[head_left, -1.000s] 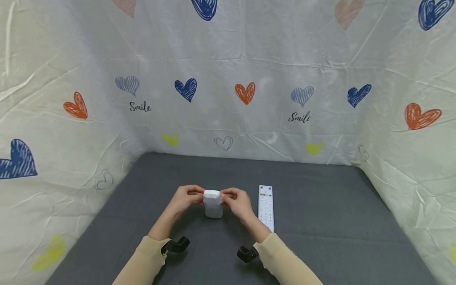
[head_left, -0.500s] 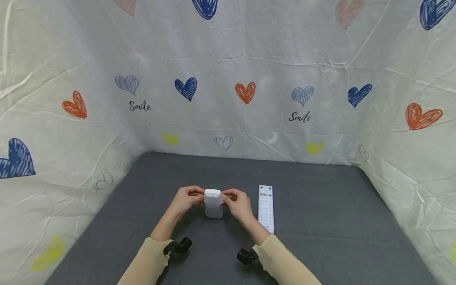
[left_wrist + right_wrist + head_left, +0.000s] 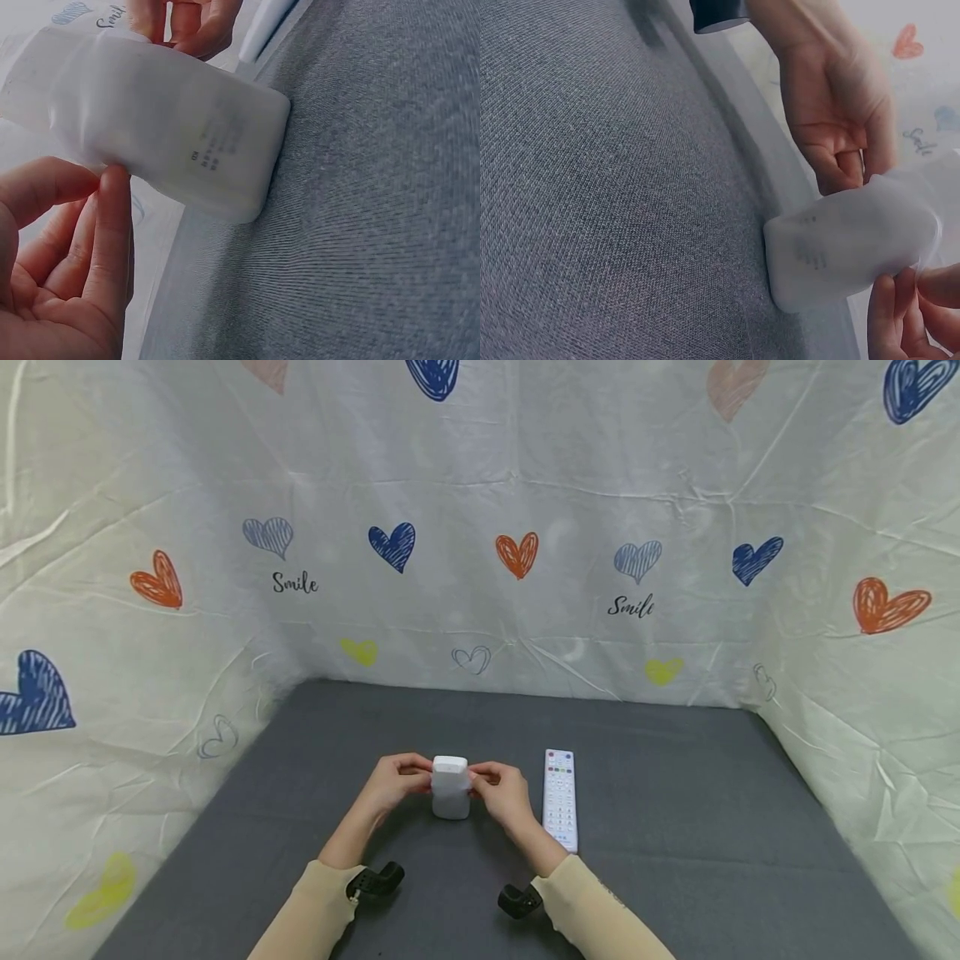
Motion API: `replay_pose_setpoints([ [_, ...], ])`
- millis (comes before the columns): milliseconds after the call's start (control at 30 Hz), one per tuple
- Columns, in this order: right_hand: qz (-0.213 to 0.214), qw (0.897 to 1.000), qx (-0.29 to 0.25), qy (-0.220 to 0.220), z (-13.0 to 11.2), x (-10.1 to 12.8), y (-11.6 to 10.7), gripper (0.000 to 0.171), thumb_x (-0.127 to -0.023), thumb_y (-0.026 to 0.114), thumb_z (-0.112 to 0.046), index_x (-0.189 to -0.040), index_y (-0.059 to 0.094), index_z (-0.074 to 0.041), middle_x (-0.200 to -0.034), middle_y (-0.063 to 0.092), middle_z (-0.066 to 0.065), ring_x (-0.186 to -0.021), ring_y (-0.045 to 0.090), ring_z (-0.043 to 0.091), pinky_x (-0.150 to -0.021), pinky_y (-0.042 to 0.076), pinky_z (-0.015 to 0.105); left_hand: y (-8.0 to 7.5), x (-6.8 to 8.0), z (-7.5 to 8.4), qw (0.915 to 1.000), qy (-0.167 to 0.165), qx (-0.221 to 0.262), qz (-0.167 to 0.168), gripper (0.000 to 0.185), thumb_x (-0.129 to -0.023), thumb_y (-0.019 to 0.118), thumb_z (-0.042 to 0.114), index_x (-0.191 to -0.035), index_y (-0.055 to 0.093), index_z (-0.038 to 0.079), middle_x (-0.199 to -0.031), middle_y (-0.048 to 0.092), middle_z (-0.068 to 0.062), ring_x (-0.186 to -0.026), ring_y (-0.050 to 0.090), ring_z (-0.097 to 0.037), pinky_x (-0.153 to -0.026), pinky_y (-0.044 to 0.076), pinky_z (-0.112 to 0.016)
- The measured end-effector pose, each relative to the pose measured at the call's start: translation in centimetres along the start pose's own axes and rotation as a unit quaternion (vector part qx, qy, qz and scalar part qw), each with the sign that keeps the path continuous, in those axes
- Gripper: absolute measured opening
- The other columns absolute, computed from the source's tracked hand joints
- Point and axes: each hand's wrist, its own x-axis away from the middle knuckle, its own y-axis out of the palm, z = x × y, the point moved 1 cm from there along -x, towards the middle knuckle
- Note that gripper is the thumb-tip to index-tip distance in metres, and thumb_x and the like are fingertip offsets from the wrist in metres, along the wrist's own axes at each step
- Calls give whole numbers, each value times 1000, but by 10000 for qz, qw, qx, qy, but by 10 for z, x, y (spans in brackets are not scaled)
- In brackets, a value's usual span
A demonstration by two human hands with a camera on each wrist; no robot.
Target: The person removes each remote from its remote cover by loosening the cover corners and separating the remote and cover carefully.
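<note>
A small white remote (image 3: 451, 787) is held at lower centre of the head view, its near end on the grey tabletop (image 3: 675, 827). It is pinched from either side by the left hand (image 3: 390, 783) and right hand (image 3: 504, 789), fingers curled, forearms angled inward. A long remote (image 3: 559, 797) lies just right.

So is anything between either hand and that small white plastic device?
Nothing visible. The left hand and right hand both pinch the small white plastic device directly, one on each side, above the grey fabric table.

Only the long remote (image 3: 559, 797) sits just right of the right hand (image 3: 501, 792); gray mat (image 3: 675, 793) beyond it is wide open.
</note>
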Motion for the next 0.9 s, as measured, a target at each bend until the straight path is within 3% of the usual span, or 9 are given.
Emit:
replay_pose_setpoints([
  [467,76,9997,234,-40,1,4,3,14,-88,66,-10,-96,72,0,-85,72,14,-67,67,15,-69,58,38,0,5,-5,10000,-44,-1,-62,16,-85,63,-4,-99,63,-10,-84,69,-6,-70,66,-13,-71,57,-35],
  [900,150,9996,190,111,5,6,3,14,-88,66,-9,-97,72,0,-83,71,14,-69,69,20,-69,58,38,2,3,-13,9999,-22,-115,-22,16,-84,62,-5,-99,63,-10,-84,70,-9,-70,66,-14,-70,57,-35],
])
